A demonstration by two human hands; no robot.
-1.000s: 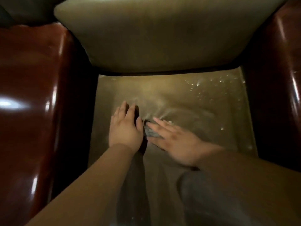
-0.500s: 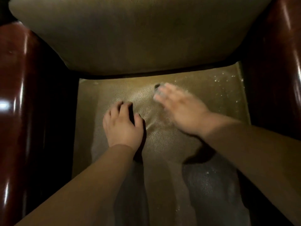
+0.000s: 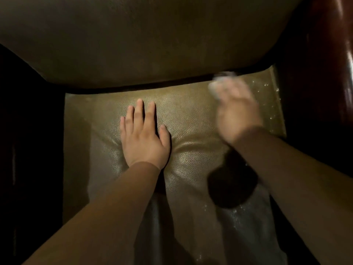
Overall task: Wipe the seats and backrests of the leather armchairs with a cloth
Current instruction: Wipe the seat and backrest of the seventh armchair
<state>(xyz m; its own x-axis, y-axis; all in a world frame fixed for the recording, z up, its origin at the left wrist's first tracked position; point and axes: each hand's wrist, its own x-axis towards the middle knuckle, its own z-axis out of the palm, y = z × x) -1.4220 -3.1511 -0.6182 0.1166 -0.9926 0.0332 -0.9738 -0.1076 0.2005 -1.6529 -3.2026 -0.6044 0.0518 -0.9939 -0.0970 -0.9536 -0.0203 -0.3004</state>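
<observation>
The olive-brown leather seat (image 3: 191,115) of an armchair fills the middle of the head view, with its padded backrest (image 3: 152,44) above. My left hand (image 3: 145,138) lies flat on the seat's middle, fingers straight, denting the cushion. My right hand (image 3: 236,113) is motion-blurred at the seat's back right corner. It presses a small pale grey cloth (image 3: 217,85) against the leather near the gap under the backrest. Only the cloth's edge shows past my fingertips.
A glossy dark red armrest (image 3: 340,54) rises at the right edge, and the left armrest (image 3: 28,150) is in deep shadow. Shiny wet specks (image 3: 271,96) dot the seat's right margin. A damp sheen covers the seat's front right (image 3: 248,226).
My right hand has swept the cloth from the seat's middle to the back right corner. My left hand's fingers have stretched out flat. The view has shifted right and closer.
</observation>
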